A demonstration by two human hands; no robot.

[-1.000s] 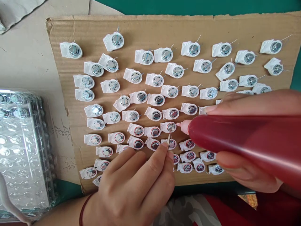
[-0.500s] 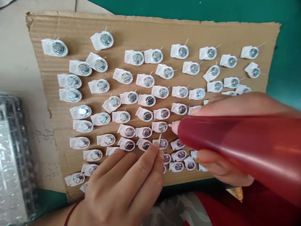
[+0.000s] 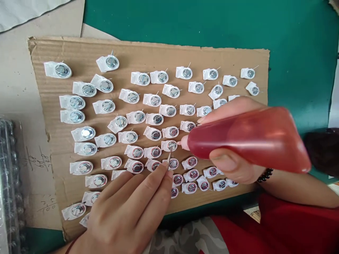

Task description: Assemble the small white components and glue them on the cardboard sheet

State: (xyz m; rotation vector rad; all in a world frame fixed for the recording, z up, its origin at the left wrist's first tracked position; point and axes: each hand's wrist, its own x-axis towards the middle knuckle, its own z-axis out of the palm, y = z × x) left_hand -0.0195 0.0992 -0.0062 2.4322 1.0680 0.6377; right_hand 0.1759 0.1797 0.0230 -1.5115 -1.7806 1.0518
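Note:
In my right hand [image 3: 230,165] is a red translucent squeeze bottle [image 3: 246,137], lying almost level with its narrow nozzle pointing left. The nozzle tip is at the edge of one small white part [image 3: 165,145] with a round silver, speaker-like disc and thin wires. My left hand [image 3: 135,208] pinches slim, pointed tweezers [image 3: 169,158], mostly hidden by the fingers. Their tip meets or hovers just over that same disc; I cannot tell which. Many like parts, such as a white part [image 3: 189,162] below the bottle, lie around both hands, and some are covered by them.
The parts lie on a brown cardboard sheet [image 3: 148,56] over a green tabletop [image 3: 172,24]. Bubble wrap [image 3: 10,190] lies at the left edge, near handwritten figures on pale board [image 3: 31,141]. A dark round object [image 3: 323,151] is at the right edge.
The view has shifted, showing more table at the top and right and the whole bottle. Both hands stay at the same part, tweezers and nozzle still on either side of its disc.

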